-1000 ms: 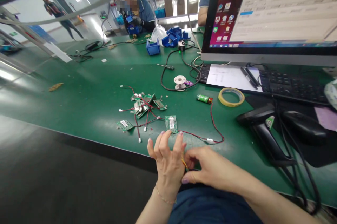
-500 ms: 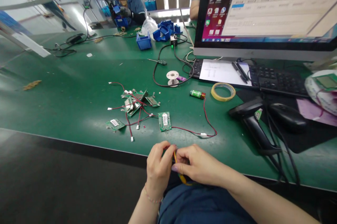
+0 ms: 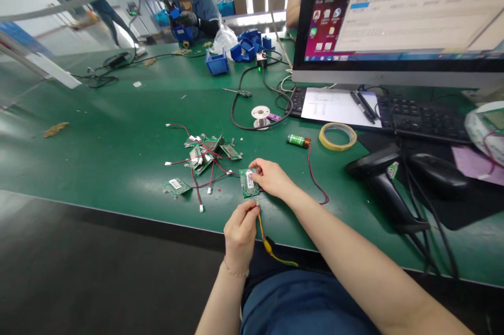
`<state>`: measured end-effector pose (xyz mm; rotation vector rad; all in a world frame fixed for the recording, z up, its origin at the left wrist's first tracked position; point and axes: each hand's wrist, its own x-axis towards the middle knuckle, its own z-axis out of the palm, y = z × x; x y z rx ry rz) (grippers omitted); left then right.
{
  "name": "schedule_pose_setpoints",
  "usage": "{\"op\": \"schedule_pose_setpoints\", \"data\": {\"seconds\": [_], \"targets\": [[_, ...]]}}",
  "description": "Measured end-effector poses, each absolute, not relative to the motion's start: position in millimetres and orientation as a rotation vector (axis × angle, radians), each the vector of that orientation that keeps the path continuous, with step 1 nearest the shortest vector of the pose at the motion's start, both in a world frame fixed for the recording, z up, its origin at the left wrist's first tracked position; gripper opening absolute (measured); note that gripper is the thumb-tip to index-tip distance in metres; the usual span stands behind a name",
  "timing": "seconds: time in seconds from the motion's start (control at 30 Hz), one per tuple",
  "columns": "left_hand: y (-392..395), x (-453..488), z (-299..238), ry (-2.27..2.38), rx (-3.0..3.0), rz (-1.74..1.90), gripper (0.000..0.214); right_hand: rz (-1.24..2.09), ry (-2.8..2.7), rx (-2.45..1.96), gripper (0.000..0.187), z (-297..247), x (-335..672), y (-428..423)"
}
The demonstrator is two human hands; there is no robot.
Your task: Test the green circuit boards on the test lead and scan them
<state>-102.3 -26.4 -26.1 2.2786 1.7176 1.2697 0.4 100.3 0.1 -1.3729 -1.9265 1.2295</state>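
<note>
Head view: left hand (image 3: 240, 232) pinches a thin yellow wire (image 3: 261, 226) tight between fingertips. Right hand (image 3: 271, 177) grips the small green circuit board (image 3: 248, 186) by its corner, near the green bench's (image 3: 118, 130) front edge.

At frame centre a single board (image 3: 249, 184) lies on the table (image 3: 118, 130), with the right hand (image 3: 272, 178) on its right edge. Just below, at the table's near edge, the left hand (image 3: 240, 231) pinches a wire (image 3: 261, 226). A heap of boards (image 3: 205, 154) lies left of the single board. Up and to the right lie a battery (image 3: 298, 140), then a tape roll (image 3: 337, 136). Behind these a keyboard (image 3: 425, 119) sits under the monitor (image 3: 401, 14), upper right of frame.
</note>
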Motion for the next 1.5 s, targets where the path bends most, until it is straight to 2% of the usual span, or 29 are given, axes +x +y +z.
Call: {"op": "schedule_pose_setpoints", "data": {"seconds": [0.07, 0.4, 0.8, 1.03, 1.5], "targets": [[-27, -100, -25, 1.685, 2.346, 1.215, 0.023, 1.3, -1.922, -1.338, 0.011, 1, 6, 100], [-26, -64, -24, 1.544, 2.415, 1.205, 0.021, 1.608, -1.645, -1.307, 0.011, 0, 87, 84], [-18, -58, -23, 1.498, 2.536, 0.987, 0.012, 1.536, -1.589, -1.29, 0.014, -21, 94, 80], [-18, -59, -20, 1.41, 2.548, 1.131, 0.019, 1.505, -1.608, -1.308, 0.014, -22, 94, 79], [-15, -60, -21, 1.449, 2.504, 1.093, 0.018, 1.451, -1.665, -1.314, 0.014, -18, 94, 78]]}}
